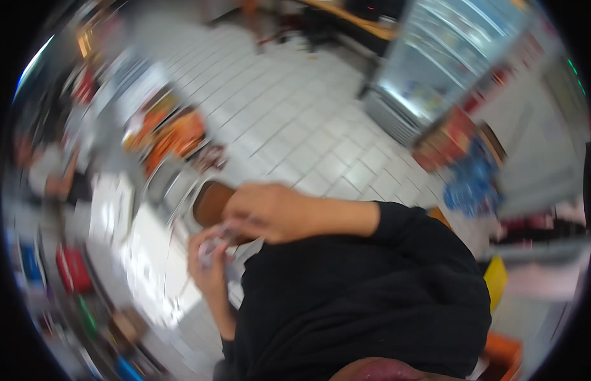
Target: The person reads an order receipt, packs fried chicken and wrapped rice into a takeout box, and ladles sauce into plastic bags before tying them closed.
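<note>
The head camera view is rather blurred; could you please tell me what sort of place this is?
Probably a small food shop or serving area: a lit, grey-based upright display fridge, bright-orange, food-like heaps and a pale tiled floor suggest it.

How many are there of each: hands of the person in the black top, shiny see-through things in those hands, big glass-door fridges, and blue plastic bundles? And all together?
Left hand and right hand: 2
Shiny see-through item, too blurred to name: 1
Glass-door fridge: 1
Blue plastic bundle: 1
Total: 5
</note>
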A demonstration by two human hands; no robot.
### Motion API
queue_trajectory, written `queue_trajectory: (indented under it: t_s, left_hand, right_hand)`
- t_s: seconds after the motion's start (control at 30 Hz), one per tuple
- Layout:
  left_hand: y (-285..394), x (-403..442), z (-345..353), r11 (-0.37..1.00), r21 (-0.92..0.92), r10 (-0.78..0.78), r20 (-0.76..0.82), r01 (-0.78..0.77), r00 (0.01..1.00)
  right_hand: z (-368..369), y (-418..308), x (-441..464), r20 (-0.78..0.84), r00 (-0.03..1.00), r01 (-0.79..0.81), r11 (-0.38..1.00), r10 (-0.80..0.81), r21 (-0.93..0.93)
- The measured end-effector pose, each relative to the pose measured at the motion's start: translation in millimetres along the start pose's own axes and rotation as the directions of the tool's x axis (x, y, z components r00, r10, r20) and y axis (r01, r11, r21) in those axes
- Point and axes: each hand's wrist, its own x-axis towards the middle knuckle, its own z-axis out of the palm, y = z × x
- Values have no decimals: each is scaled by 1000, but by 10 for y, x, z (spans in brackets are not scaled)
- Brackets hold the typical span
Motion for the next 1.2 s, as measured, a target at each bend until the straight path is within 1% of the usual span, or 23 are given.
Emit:
queue_trajectory:
  t_s: [0.07, 0.1, 0.13, 0.17, 0.23, 0.27, 0.33, 0.37, 0.43, 0.47, 0.53, 0.63, 0.67, 0.73, 0.77, 0.87, 0.93, 0.97, 1.03, 1.07, 1.1, 1.13, 1.2]
  left_hand:
    - [-53, -86, -39, 970, -239, -55, -58, 40, 997]
    - [-170, -157, -81, 919, -378, -153, -82, 112, 985]
    - [-259, -226, -105, 837, -525, -230, -84, 153, 969]
    - [-290, -293, -141, 839, -529, -238, -140, 130, 961]
    - [-292, -416, -205, 646, -714, -472, -97, 269, 876]
    - [-324, -469, -242, 650, -718, -476, -128, 250, 870]
    - [-388, -600, -300, 597, -771, -528, -169, 222, 832]
    - [-378, -638, -341, 584, -788, -511, -174, 192, 842]
    - [-340, -683, -397, 559, -813, -541, -209, 163, 815]
    - [-326, -699, -427, 529, -836, -573, -223, 148, 789]
    - [-336, -689, -466, 525, -837, -590, -225, 156, 776]
    - [-378, -607, -450, 522, -832, -612, -212, 187, 762]
    - [-399, -560, -431, 526, -827, -615, -209, 197, 760]
    - [-433, -446, -395, 541, -822, -596, -227, 177, 770]
    - [-420, -362, -355, 560, -811, -582, -242, 167, 777]
    - [-457, -183, -277, 596, -783, -533, -220, 178, 817]
    - [-470, -61, -180, 561, -792, -471, -66, 240, 880]
    - [-458, -12, -139, 575, -789, -458, -88, 219, 885]
    - [-432, 57, -56, 623, -733, -413, -12, 272, 911]
    - [-429, 73, -48, 635, -728, -403, -26, 258, 915]
    - [-433, 71, -43, 577, -767, -409, 25, 280, 912]
    - [-443, 66, -36, 514, -801, -413, 80, 305, 907]
    - [-422, 49, -32, 523, -793, -437, 68, 314, 897]
  right_hand:
    - [-131, 71, 107, 104, 962, -267, 946, 252, 182]
    - [-118, 280, 163, 66, 966, -259, 924, 251, 282]
    - [-165, 309, 236, 86, 912, -396, 804, 402, 443]
    - [-195, 453, 333, 81, 907, -390, 753, 413, 531]
    - [-180, 816, 551, -24, 893, -394, 806, 450, 442]
    - [-159, 956, 699, 3, 900, -390, 804, 435, 450]
    - [-101, 1198, 945, -73, 886, -460, 888, 457, -17]
    - [-36, 1331, 1043, -59, 892, -450, 893, 449, -10]
    - [136, 1645, 1201, 55, 878, -436, 841, 476, -320]
    - [254, 1850, 1245, 63, 881, -429, 847, 470, -315]
    - [526, 2277, 1285, 299, 882, -304, 925, 364, -227]
    - [870, 2621, 1245, 314, 883, -319, 937, 348, -144]
    - [911, 2594, 1235, 312, 884, -319, 938, 347, -139]
    - [1027, 2447, 1141, -6, 986, -161, 954, 165, -252]
    - [900, 1969, 1154, 27, 978, -200, 963, 208, -180]
    - [800, 915, 780, 287, 944, -223, 954, 161, 198]
    - [701, 379, 582, 519, 832, -372, 891, 196, 261]
    - [719, 310, 478, 492, 841, -404, 865, 224, 297]
    - [671, 268, 368, 467, 852, -419, 841, 234, 343]
    - [622, 270, 346, 448, 829, -494, 813, 335, 308]
    - [583, 282, 322, 422, 796, -569, 775, 433, 277]
    - [567, 299, 292, 419, 804, -558, 779, 421, 286]
    - [551, 357, 192, 345, 840, -542, 680, 419, 494]
